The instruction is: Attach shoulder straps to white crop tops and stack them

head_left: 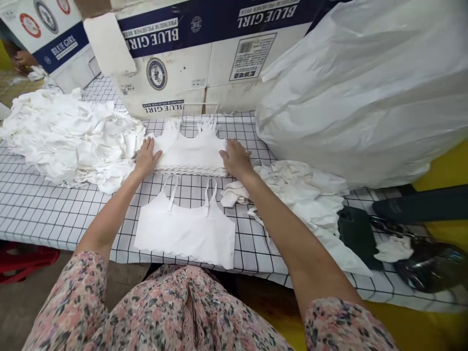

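Observation:
A neat stack of white crop tops (pixel 190 152) lies on the checked tablecloth (pixel 36 204), straps pointing toward the boxes. My left hand (pixel 146 157) lies flat, fingers spread, on the stack's left edge. At the stack's right edge rests my right hand (pixel 236 158), palm down with fingers curled slightly. One single white crop top (pixel 186 229) lies spread flat near the table's front edge, between my arms and touched by neither hand.
A loose heap of white garments (pixel 69 136) fills the left side. More crumpled white tops (pixel 292 185) lie at the right. Blue Girl cardboard boxes (pixel 190 53) stand behind; a big white plastic bag (pixel 365 87) sits right. Another person's hand (pixel 24 58) shows far left.

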`<action>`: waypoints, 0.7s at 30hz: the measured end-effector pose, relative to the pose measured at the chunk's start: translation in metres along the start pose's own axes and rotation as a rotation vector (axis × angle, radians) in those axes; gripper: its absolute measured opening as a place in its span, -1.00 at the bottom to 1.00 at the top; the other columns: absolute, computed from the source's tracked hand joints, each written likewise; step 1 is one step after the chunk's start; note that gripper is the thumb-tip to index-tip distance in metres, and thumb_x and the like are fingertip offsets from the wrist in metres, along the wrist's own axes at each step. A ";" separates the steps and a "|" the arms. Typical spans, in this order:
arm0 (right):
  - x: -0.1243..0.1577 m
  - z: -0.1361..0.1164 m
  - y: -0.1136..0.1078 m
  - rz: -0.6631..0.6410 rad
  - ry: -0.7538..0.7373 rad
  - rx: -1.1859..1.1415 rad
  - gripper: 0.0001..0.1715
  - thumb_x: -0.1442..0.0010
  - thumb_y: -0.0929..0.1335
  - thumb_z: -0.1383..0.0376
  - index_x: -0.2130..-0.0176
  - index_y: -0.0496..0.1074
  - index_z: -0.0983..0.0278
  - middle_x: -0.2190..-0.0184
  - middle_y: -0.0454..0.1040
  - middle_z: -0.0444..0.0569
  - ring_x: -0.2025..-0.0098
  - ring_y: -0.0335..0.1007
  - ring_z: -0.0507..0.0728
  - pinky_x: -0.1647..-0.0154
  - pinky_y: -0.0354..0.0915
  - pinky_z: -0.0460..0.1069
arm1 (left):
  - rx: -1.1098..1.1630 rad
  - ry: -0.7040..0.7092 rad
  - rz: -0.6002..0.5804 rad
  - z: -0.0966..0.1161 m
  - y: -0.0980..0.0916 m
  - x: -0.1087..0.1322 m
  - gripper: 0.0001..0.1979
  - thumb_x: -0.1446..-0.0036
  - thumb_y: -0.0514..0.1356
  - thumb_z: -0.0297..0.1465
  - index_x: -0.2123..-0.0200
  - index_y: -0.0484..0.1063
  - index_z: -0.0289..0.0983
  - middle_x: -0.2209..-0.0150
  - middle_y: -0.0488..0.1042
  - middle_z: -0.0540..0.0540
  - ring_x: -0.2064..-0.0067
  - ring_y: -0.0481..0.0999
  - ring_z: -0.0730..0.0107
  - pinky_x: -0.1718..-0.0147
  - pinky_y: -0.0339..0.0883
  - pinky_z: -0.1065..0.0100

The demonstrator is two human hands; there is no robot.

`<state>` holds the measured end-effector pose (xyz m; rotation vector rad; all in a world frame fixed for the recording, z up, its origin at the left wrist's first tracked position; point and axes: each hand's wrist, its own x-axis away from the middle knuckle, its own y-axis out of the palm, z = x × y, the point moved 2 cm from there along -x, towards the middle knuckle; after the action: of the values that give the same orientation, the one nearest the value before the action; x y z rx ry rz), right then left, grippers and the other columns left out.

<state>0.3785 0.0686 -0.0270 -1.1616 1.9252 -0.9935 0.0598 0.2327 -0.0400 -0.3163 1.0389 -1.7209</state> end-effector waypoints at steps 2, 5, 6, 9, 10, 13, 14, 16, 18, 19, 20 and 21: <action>0.011 0.008 -0.009 0.000 -0.016 0.005 -0.33 -0.38 0.22 0.16 -0.35 0.39 0.37 -0.43 0.31 0.40 -0.45 0.24 0.53 -0.36 0.18 0.62 | 0.006 0.026 -0.041 -0.001 0.001 -0.001 0.11 -0.17 0.06 0.43 -0.35 0.33 -0.45 -0.50 0.18 -0.54 -0.59 0.06 -0.28 -0.52 -0.05 -0.30; 0.045 0.031 -0.048 0.063 -0.040 0.007 -0.48 -0.40 0.19 0.23 -0.15 0.56 0.27 -0.21 0.56 0.24 -0.28 0.46 0.37 -0.37 0.34 0.36 | 0.001 0.108 0.038 0.003 -0.010 0.002 0.25 -0.12 -0.08 0.53 -0.41 0.27 -0.45 -0.57 0.07 -0.39 -0.64 -0.16 -0.25 -0.55 -0.27 -0.25; 0.057 0.041 -0.064 0.101 -0.034 0.008 -0.50 -0.41 0.17 0.24 -0.08 0.60 0.25 -0.12 0.61 0.22 -0.20 0.51 0.36 -0.33 0.38 0.31 | 0.001 0.150 0.070 0.010 -0.015 0.002 0.23 -0.15 -0.07 0.51 -0.43 0.25 -0.45 -0.59 0.03 -0.34 -0.65 -0.22 -0.24 -0.56 -0.33 -0.21; 0.081 0.073 -0.108 0.175 0.015 0.045 -0.59 -0.39 0.22 0.24 0.04 0.62 0.20 0.00 0.63 0.18 -0.09 0.53 0.36 -0.27 0.40 0.29 | 0.033 0.293 0.101 0.053 -0.024 0.002 0.04 -0.29 0.03 0.37 -0.43 0.27 -0.39 -0.57 0.09 -0.28 -0.63 -0.07 -0.14 -0.57 -0.18 -0.18; 0.085 0.083 -0.118 0.172 0.041 0.071 -0.64 -0.34 0.28 0.25 0.04 0.62 0.20 -0.01 0.61 0.19 -0.10 0.51 0.38 -0.29 0.37 0.32 | 0.052 0.342 0.082 0.074 -0.024 0.004 -0.06 -0.34 0.07 0.31 -0.42 0.30 -0.33 -0.54 0.18 -0.26 -0.60 0.06 -0.07 -0.56 -0.05 -0.15; 0.088 0.108 -0.133 0.137 0.128 0.124 -0.71 -0.16 0.40 0.34 0.10 0.62 0.31 0.00 0.58 0.31 -0.15 0.44 0.49 -0.34 0.22 0.47 | 0.145 0.492 -0.045 0.145 -0.013 0.016 -0.36 -0.44 0.12 0.09 -0.35 0.41 -0.19 -0.41 0.42 -0.19 -0.45 0.39 0.10 -0.47 0.27 -0.07; 0.088 0.114 -0.137 0.145 0.153 0.116 -0.75 -0.14 0.40 0.36 0.16 0.61 0.33 0.03 0.58 0.33 -0.14 0.44 0.51 -0.32 0.21 0.49 | 0.178 0.527 -0.089 0.166 -0.009 0.022 -0.44 -0.46 0.15 0.01 -0.32 0.44 -0.19 -0.37 0.47 -0.17 -0.41 0.45 0.12 -0.44 0.34 -0.06; 0.090 0.124 -0.147 0.186 0.186 0.069 -0.84 -0.14 0.38 0.37 0.28 0.59 0.32 0.13 0.59 0.31 -0.07 0.47 0.48 -0.26 0.27 0.43 | 0.236 0.565 -0.163 0.198 0.001 0.035 -0.55 -0.44 0.19 -0.12 -0.24 0.53 -0.21 -0.27 0.57 -0.17 -0.32 0.55 0.14 -0.37 0.44 -0.02; 0.094 0.133 -0.163 0.258 0.200 -0.003 -0.89 -0.15 0.38 0.33 0.33 0.55 0.27 0.15 0.60 0.25 -0.01 0.48 0.41 -0.23 0.31 0.36 | 0.302 0.550 -0.235 0.215 0.007 0.046 -0.62 -0.41 0.22 -0.18 -0.14 0.61 -0.23 -0.15 0.66 -0.18 -0.20 0.64 0.15 -0.26 0.54 0.04; 0.096 0.137 -0.173 0.307 0.202 -0.053 -0.90 -0.16 0.39 0.29 0.32 0.54 0.24 0.15 0.59 0.23 0.02 0.48 0.38 -0.21 0.31 0.32 | 0.339 0.526 -0.271 0.220 0.009 0.049 -0.64 -0.39 0.23 -0.18 -0.09 0.64 -0.24 -0.10 0.68 -0.19 -0.14 0.67 0.15 -0.21 0.58 0.06; 0.097 0.140 -0.184 0.359 0.202 -0.105 -0.90 -0.17 0.39 0.24 0.31 0.51 0.22 0.16 0.59 0.21 0.05 0.47 0.35 -0.18 0.32 0.29 | 0.375 0.495 -0.305 0.224 0.011 0.051 -0.64 -0.37 0.25 -0.17 -0.05 0.67 -0.25 -0.06 0.70 -0.20 -0.09 0.70 0.15 -0.17 0.61 0.07; 0.097 0.142 -0.196 0.407 0.205 -0.153 -0.85 -0.20 0.39 0.18 0.28 0.49 0.20 0.16 0.58 0.19 0.09 0.45 0.31 -0.13 0.33 0.26 | 0.409 0.461 -0.338 0.228 0.012 0.052 -0.64 -0.35 0.27 -0.16 -0.02 0.68 -0.26 -0.04 0.71 -0.22 -0.05 0.71 0.14 -0.14 0.63 0.07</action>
<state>0.5392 -0.1192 0.0573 -0.7208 2.3153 -0.7766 0.1932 0.0761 0.0712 0.1904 0.9553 -2.3310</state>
